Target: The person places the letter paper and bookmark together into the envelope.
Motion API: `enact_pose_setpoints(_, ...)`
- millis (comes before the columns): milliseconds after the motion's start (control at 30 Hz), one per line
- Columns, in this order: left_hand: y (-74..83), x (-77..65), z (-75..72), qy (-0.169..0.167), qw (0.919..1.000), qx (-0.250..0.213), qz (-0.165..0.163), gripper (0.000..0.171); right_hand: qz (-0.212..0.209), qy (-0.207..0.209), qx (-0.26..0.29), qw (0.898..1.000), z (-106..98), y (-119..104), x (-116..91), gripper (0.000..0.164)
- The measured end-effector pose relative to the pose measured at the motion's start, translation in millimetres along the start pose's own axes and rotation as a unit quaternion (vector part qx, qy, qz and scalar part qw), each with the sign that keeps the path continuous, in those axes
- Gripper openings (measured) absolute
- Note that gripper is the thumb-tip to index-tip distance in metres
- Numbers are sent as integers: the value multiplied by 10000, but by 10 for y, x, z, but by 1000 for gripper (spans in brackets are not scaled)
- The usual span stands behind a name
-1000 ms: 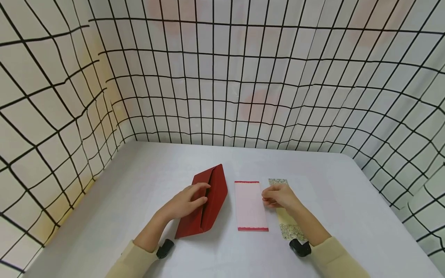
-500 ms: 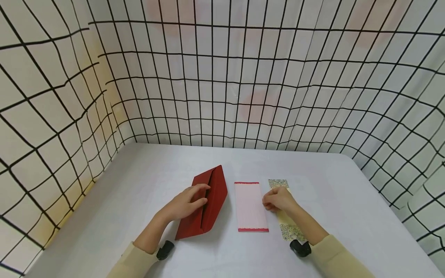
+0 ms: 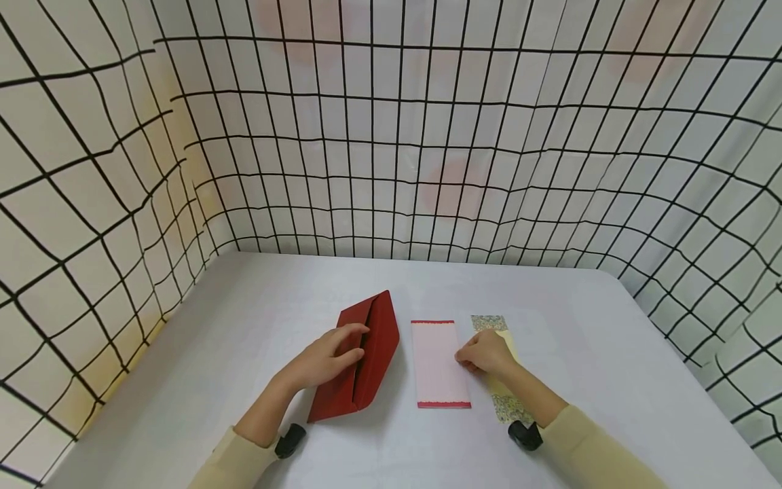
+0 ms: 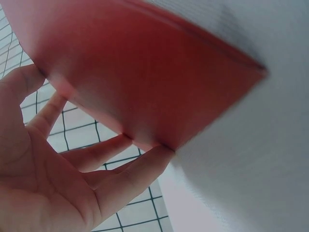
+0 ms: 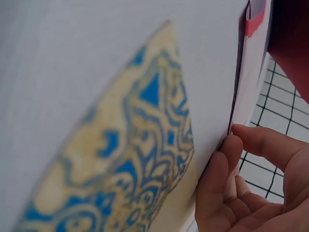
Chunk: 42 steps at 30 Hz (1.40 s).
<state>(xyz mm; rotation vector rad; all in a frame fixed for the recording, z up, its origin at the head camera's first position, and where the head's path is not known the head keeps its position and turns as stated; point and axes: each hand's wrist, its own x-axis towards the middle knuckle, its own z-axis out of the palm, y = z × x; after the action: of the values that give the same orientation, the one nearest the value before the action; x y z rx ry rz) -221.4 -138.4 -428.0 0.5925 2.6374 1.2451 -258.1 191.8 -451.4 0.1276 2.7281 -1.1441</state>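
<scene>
A red envelope [image 3: 381,360] stands propped at a slant on the table, its flap raised along a dark slit. My left hand [image 3: 324,356] grips its upper edge, thumb and fingers spread along the slit; the left wrist view shows the fingertips at the edge of the red paper [image 4: 145,77]. Flat to the right lies a pale pink card [image 3: 435,363] with red strips at both ends. My right hand [image 3: 487,352] pinches the pink card's right edge between thumb and index finger [image 5: 232,145]. Under the right hand is a yellow card [image 3: 512,407] with patterned ends, partly hidden.
The white table [image 3: 293,285] carries these items near its middle. A black grid over white cloth [image 3: 391,149] rises at the back and both sides. Black wrist cameras [image 3: 290,440] sit at both cuffs. The yellow card's blue-and-cream pattern [image 5: 140,130] fills much of the right wrist view.
My right hand has shifted slightly left onto the pink card's right edge, its fingers closing in a pinch. The left hand and red envelope have stayed put.
</scene>
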Motion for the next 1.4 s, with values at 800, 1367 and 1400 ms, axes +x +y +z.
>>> enact_pose_setpoints(800,-18,-13,-8,14,10000,7,-11,41,158,-545,707,9959,-53,35,27,15)
enact_pose_setpoints(1367,-1,-6,-16,-17,10000,24,57,42,109,-905,1864,9782,-199,-23,-67,15)
enact_pose_setpoints(1400,1,-6,-17,-19,10000,34,54,42,88,-909,1871,9781,-205,-30,-76,15)
